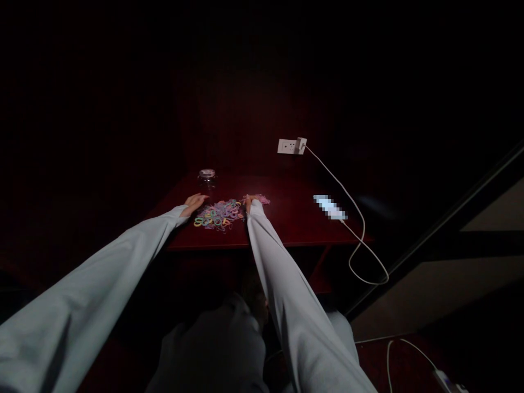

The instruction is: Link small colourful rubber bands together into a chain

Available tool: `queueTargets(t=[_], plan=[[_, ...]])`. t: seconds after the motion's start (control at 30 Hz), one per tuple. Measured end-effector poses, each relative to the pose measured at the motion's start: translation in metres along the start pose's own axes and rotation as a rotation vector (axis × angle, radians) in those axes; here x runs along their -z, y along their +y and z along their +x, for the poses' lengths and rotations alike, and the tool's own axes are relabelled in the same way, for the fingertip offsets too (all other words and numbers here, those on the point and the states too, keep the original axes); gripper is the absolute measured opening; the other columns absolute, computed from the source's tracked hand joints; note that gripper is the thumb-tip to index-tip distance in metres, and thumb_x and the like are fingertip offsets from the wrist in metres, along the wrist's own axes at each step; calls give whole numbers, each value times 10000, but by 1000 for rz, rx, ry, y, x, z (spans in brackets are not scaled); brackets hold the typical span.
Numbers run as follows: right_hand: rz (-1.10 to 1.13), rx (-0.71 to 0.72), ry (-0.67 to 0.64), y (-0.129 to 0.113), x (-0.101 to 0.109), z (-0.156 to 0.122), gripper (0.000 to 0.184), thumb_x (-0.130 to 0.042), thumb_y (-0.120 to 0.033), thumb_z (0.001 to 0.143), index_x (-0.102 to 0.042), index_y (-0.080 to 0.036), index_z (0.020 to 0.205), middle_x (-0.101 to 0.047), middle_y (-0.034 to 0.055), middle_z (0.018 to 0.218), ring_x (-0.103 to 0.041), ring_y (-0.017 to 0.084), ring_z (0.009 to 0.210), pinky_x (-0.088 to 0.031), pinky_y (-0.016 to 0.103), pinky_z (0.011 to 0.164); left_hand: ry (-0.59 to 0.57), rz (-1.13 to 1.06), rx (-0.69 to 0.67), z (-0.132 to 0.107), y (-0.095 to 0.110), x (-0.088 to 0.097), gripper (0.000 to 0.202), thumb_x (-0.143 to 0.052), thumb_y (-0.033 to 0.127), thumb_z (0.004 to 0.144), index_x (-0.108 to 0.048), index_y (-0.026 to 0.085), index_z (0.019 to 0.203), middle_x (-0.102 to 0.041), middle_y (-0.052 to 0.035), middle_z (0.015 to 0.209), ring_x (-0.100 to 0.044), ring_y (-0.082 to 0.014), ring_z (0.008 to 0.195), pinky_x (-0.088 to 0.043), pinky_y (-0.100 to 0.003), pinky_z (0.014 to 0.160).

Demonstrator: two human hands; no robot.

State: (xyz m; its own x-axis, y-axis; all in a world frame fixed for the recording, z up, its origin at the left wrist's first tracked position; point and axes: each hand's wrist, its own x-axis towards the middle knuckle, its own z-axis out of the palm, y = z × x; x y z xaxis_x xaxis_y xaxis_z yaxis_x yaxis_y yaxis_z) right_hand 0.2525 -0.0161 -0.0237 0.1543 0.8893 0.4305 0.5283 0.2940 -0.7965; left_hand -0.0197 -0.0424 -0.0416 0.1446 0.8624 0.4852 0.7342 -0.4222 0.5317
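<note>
A loose pile of small multicoloured elastic hair ties (221,214) lies on the dark red table (295,224). My left hand (195,203) rests at the pile's left edge with its fingers stretched out, and nothing shows in it. On the other side, my right hand (249,204) is between the big pile and a smaller heap of pink hair ties (262,200). My right sleeve hides part of that hand, and its fingers are too small and dim to make out.
A clear jar with a lid (207,174) stands at the table's back left. To the right lies a blurred-out phone (329,207), its white cable (341,185) running to a wall socket (286,146) and looping past the table edge. A power strip (446,381) is on the floor.
</note>
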Motion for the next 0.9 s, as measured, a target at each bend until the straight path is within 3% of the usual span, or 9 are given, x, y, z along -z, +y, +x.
queueTargets(t=[0.1,0.17,0.3,0.4,0.53,0.67,0.9], plan=[[-9,-40,-5,-7,-9,-2,480,-521,-258,1035,-562,-225,557,-728,80,782,-726,264,936,-545,383,955,-113,132,19,-19,8,-5,660,-453,660,1030,-581,248,1529,-470,-174,1707,-476,-380,1570,-335,-604,1315],[-13,-63,0,-12,-18,-4,457,-493,-264,1051,-602,-222,608,-732,74,794,-730,246,913,-552,362,933,-114,208,-43,-28,14,-8,754,-610,670,957,-516,247,1575,-412,-196,1741,-478,-400,1569,-342,-598,1313],[-7,-72,-5,-21,-39,-5,396,-555,-258,1032,-615,-221,642,-745,61,851,-726,198,886,-553,293,871,-95,247,-108,-29,23,-12,947,-730,700,862,-435,212,1617,-358,-240,1757,-507,-437,1539,-402,-586,1284],[11,-49,-15,-21,-45,-4,418,-562,-255,1024,-587,-221,609,-751,59,911,-730,179,927,-546,257,879,-89,198,-114,-23,26,-15,901,-691,703,891,-434,228,1612,-382,-213,1748,-519,-415,1534,-430,-561,1275],[33,-26,-14,-14,-36,1,472,-495,-263,1046,-546,-228,578,-733,53,910,-705,181,991,-528,271,967,-81,116,-121,-14,24,-18,675,-521,647,1019,-488,260,1571,-444,-142,1725,-521,-333,1546,-428,-497,1291],[62,4,-59,-4,-30,11,461,-537,-261,1033,-553,-226,574,-717,44,885,-686,183,1001,-509,283,1007,-81,50,-140,-9,19,-18,621,-407,607,1071,-504,234,1558,-474,-137,1708,-512,-303,1553,-387,-480,1320],[150,82,-161,4,-57,28,496,-567,-315,1055,-581,-225,567,-705,24,839,-686,170,962,-517,269,980,-24,-129,-113,-7,19,-18,647,-310,701,1082,-580,257,1468,-583,-98,1632,-532,-320,1528,-384,-510,1323]])
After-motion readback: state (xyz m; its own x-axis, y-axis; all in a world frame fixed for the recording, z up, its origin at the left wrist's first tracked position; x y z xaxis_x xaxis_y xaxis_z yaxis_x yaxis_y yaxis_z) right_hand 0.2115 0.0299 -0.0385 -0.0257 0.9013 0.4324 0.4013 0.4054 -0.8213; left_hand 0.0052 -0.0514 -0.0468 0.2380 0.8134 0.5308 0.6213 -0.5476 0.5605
